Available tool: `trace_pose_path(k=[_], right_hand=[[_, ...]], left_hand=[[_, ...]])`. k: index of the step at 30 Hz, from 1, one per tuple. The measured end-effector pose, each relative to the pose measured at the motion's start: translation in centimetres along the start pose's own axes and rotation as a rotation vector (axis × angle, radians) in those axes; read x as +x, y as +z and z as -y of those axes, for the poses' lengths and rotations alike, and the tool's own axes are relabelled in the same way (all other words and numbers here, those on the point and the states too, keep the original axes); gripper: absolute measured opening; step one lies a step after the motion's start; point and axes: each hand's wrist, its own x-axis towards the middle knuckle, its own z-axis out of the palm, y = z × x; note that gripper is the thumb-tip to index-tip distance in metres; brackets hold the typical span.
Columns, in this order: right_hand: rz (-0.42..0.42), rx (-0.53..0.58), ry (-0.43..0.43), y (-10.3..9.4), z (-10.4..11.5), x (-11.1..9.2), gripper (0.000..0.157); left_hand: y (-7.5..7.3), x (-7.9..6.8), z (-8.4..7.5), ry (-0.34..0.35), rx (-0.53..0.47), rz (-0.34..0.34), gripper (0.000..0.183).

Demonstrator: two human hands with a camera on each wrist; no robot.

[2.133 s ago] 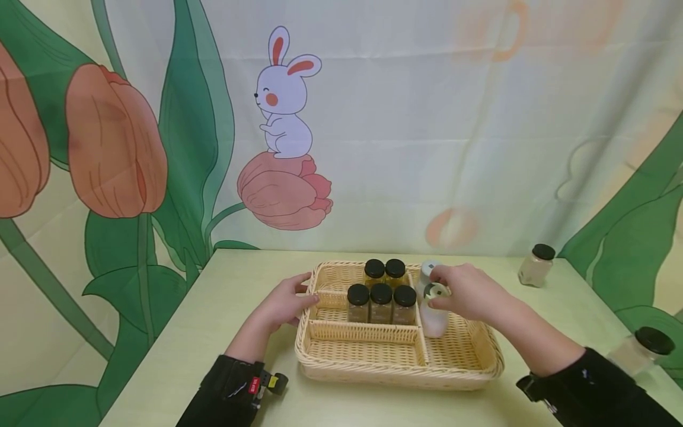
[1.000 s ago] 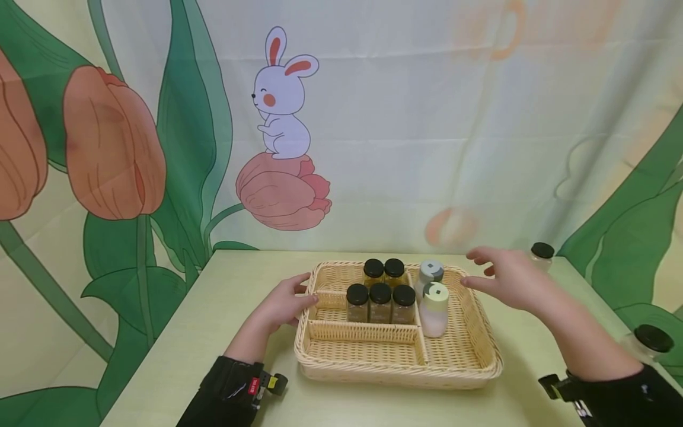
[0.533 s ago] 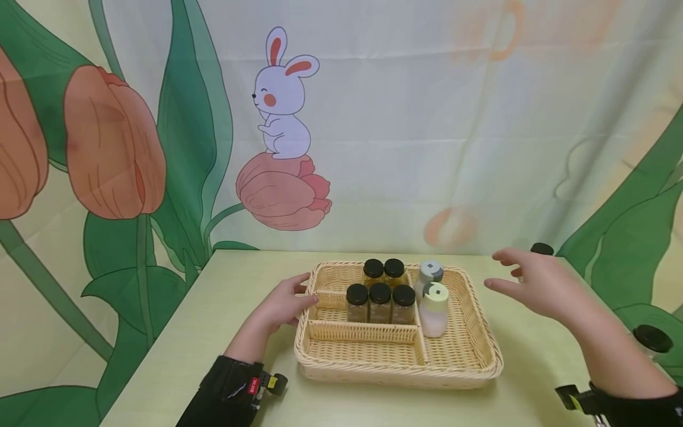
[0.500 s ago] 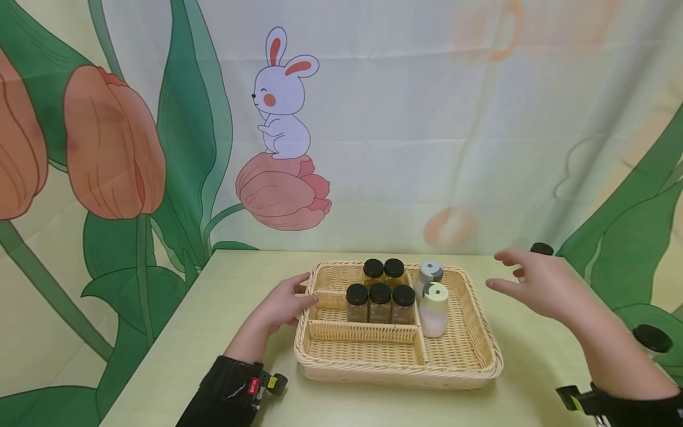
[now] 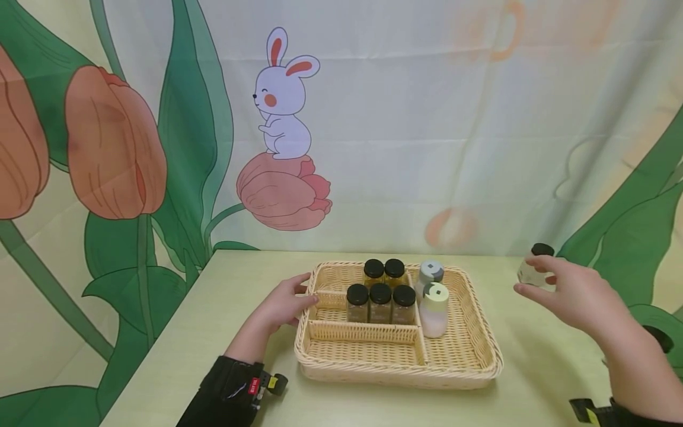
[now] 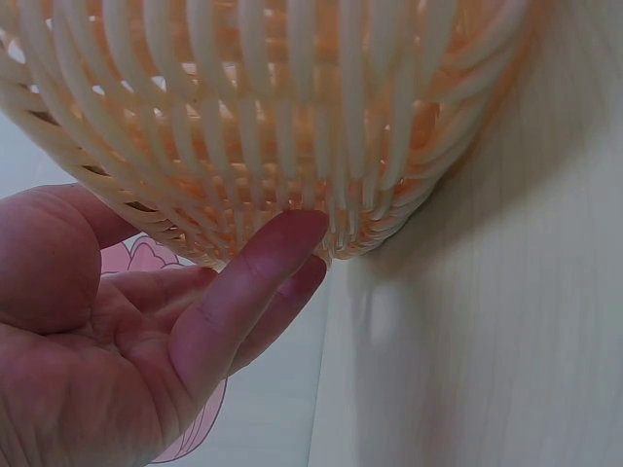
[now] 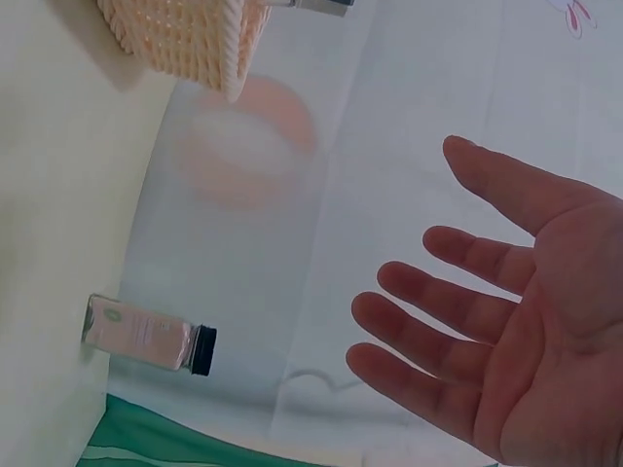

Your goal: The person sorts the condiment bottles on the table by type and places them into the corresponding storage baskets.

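Observation:
My left hand (image 5: 283, 303) holds the left end of a divided wicker basket (image 5: 368, 377), its thumb over the rim. In the left wrist view, fingertips (image 6: 292, 238) touch the outer weave. My right hand (image 5: 581, 299) is in the air to the right of the basket, fingers apart and holding nothing. Nearest it is a glass spice jar (image 7: 141, 334) with a black lid and pale pink contents, standing at the back right. The right wrist view shows a gap between hand and jar.
Inside the basket stand several black-lidded jars (image 5: 380, 305), in two rows. Two shakers, one with a yellow top (image 5: 434, 311) and one with a grey top (image 5: 430, 271), occupy the right compartment. Another black-lidded jar (image 5: 659, 339) is mostly hidden behind my right forearm.
My right hand has let go of the yellow-topped shaker and moved right, out of the basket, towards the back-right jar. The left hand and the basket stay in place.

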Motion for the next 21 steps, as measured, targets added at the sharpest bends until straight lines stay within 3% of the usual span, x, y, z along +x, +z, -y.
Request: trace_pose_path(k=[11,21], right_hand=[[-0.045,-0.057,0.121,0.6,-3.4,-1.7,0.088],[-0.161,-0.077,0.174,1.6,-5.8,-3.2,0.082]], left_hand=[[0.0,0.1,0.1,0.001,-0.006,-0.003,0.070],[0.0,-0.3,-0.2,-0.005,0.002,-0.001,0.070]])
